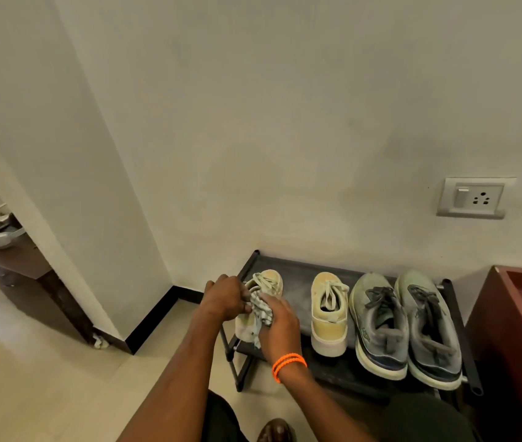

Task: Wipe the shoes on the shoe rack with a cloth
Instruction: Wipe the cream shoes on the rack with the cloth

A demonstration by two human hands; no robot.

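Note:
A black shoe rack (304, 275) stands against the wall. At its left end my left hand (226, 296) grips a cream sneaker (271, 280), tilted over the rack's left edge. My right hand (280, 323), with orange bands on the wrist, holds a striped grey-white cloth (261, 309) against the sneaker's side. The matching cream sneaker (329, 314) stands on the rack's top shelf to the right. Two grey-green running shoes (377, 323) (428, 330) fill the right end.
A dark red cabinet (514, 330) stands close to the rack's right side. A wall socket (473, 197) is above it. At the left, a brown table (14, 266) holds more shoes beyond a wall corner. Beige tile floor (46, 378) spreads left of the rack.

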